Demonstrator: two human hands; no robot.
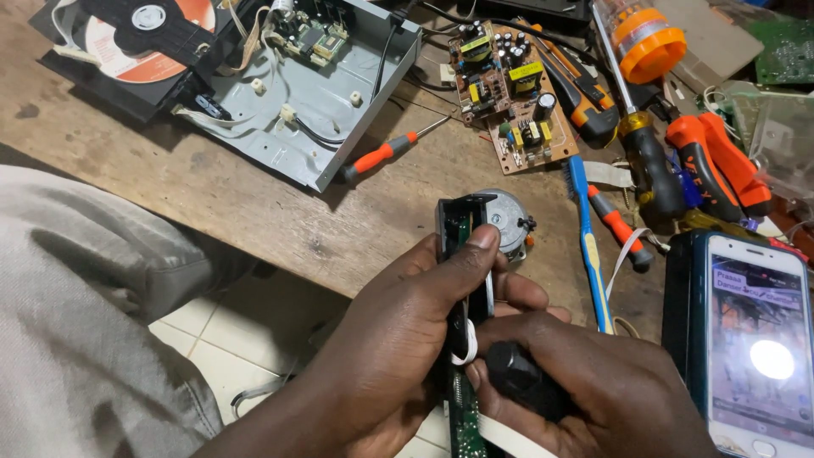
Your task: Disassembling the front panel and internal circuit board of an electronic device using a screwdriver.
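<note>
My left hand (pixel 398 326) grips a long narrow black panel with a green circuit board inside (pixel 458 222), its thumb pressed on the upper part. My right hand (pixel 593 390) is closed around a black tool handle (pixel 517 377) held against the panel's lower part, beside a white ribbon cable (pixel 469 343). A small round grey motor (pixel 507 219) lies on the wooden table just behind the panel.
An opened grey metal player chassis (pixel 339 93) with a disc tray (pixel 144 34) lies at back left. A brown power board (pixel 513 89), an orange-handled screwdriver (pixel 386 153), a blue toothbrush (pixel 589 246), several orange-black tools (pixel 678 161) and a lit phone (pixel 755 339) crowd the right.
</note>
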